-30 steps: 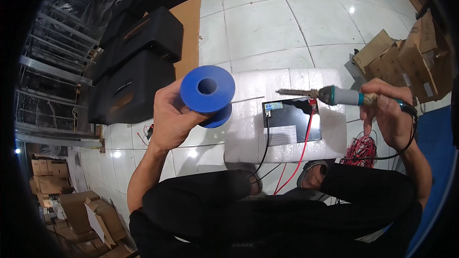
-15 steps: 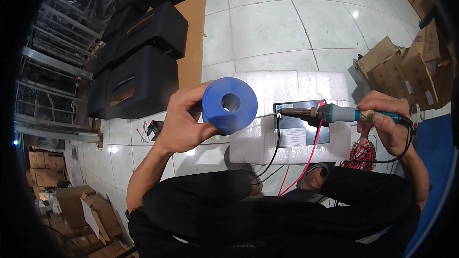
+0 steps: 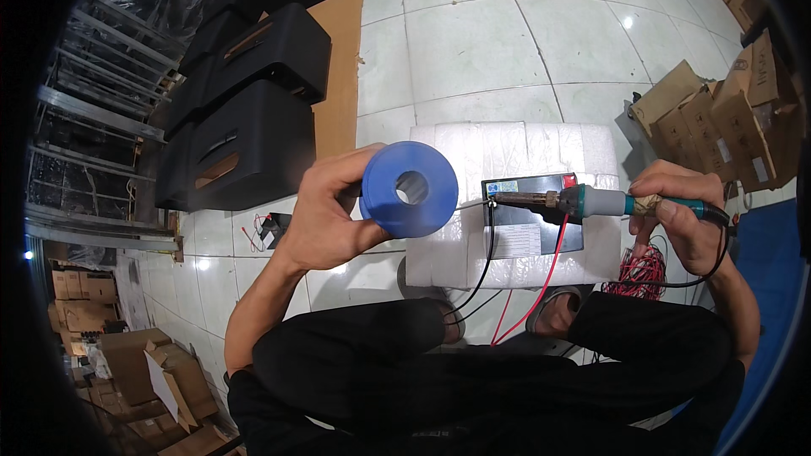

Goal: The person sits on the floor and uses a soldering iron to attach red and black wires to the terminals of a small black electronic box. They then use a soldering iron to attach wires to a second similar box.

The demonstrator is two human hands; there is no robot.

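My left hand (image 3: 331, 209) is closed around a blue spool of solder wire (image 3: 383, 190). From the spool a thin strand runs right toward the battery's left terminal. A soldering iron (image 3: 601, 202) with a teal and grey handle lies in the closed fingers of my right hand (image 3: 686, 215). Its tip meets the end of a black wire (image 3: 492, 245) at that terminal. The black battery (image 3: 532, 218) rests on a white foam block (image 3: 442, 263). A red wire (image 3: 553, 266) leads up to the battery's right side, where the iron hides its end.
A bundle of red and black wire (image 3: 635, 274) lies on the tiled floor right of the foam block. Black cases (image 3: 253, 139) stand at the left on cardboard. Open cardboard boxes (image 3: 718, 122) sit at the right. My feet are close to the block's near edge.
The spool has shifted slightly right and down with my left hand. My right hand and the iron have hardly moved, the tip staying at the left terminal.
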